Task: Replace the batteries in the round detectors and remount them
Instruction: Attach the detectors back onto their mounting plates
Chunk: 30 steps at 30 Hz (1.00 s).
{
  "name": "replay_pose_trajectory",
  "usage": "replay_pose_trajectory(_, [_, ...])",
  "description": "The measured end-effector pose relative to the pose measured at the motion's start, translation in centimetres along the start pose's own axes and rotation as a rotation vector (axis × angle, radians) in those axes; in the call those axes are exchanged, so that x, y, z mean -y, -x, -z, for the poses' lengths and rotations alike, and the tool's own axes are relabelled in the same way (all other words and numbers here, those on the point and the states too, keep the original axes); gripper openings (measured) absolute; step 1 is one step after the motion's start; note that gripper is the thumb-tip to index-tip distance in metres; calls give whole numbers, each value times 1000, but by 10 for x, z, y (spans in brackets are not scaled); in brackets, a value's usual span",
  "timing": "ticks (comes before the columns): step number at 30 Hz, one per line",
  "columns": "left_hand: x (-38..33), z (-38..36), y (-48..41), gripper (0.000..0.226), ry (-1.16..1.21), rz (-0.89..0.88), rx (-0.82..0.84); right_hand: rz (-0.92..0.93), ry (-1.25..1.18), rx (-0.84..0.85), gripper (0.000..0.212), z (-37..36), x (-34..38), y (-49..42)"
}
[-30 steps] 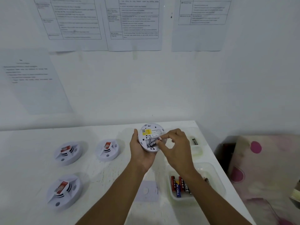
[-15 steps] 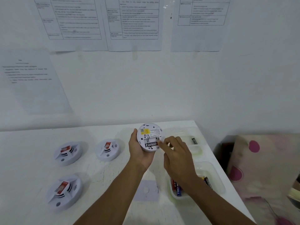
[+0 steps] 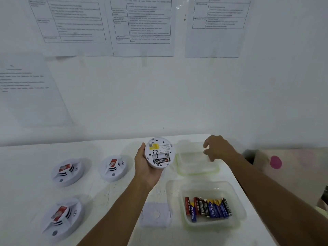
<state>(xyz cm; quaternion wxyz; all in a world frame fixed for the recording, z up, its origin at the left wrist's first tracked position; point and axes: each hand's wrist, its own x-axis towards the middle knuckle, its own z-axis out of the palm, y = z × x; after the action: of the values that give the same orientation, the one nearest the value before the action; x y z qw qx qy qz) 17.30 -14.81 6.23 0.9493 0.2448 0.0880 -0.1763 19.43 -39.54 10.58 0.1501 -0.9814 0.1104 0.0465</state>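
Observation:
My left hand (image 3: 143, 168) holds a round white detector (image 3: 159, 148) with its back facing me. One black Eveready battery (image 3: 162, 160) lies in the lower slot and the slot above it is bare. My right hand (image 3: 220, 148) hovers over the far clear tub (image 3: 191, 165), fingers curled and apart, with nothing seen between them. A dark end of a battery (image 3: 212, 159) peeks out under that hand, inside the tub. The near clear tub (image 3: 238, 201) holds several red, black and blue batteries (image 3: 207, 207).
Three more white detectors with red stickers lie face up on the white table: two at the back (image 3: 66, 172) (image 3: 113, 167) and one at the front left (image 3: 61, 217). A white mounting plate (image 3: 156, 216) lies by the near tub. Printed sheets hang on the wall behind.
My right hand has left the detector's battery slot and moved right and back over the far tub. The left hand still holds the detector, turned slightly.

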Motion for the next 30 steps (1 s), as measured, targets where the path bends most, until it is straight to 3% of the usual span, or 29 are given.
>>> replay_pose_trajectory(5, [-4, 5, -6, 55, -5, 24, 0, -38, 25, 67, 20, -9, 5, -11])
replay_pose_trajectory(10, [-8, 10, -11, 55, -13, 39, -12, -11, -67, -78, 23, -18, 4, -16])
replay_pose_trajectory(16, [-8, 15, -13, 56, -16, 59, -14, 15, 5, 57, 23, -26, 8, -15])
replay_pose_trajectory(21, [-11, 17, -13, 56, -25, 60, -35, 81, 14, 43, 14, -37, 18, -19])
replay_pose_trajectory(25, [-15, 16, -9, 56, -25, 51, -54, 147, -218, 36, 18, -25, 26, -15])
replay_pose_trajectory(30, [-16, 12, -4, 57, 4, 50, -51, 382, -690, -11, 15, -7, 61, 25])
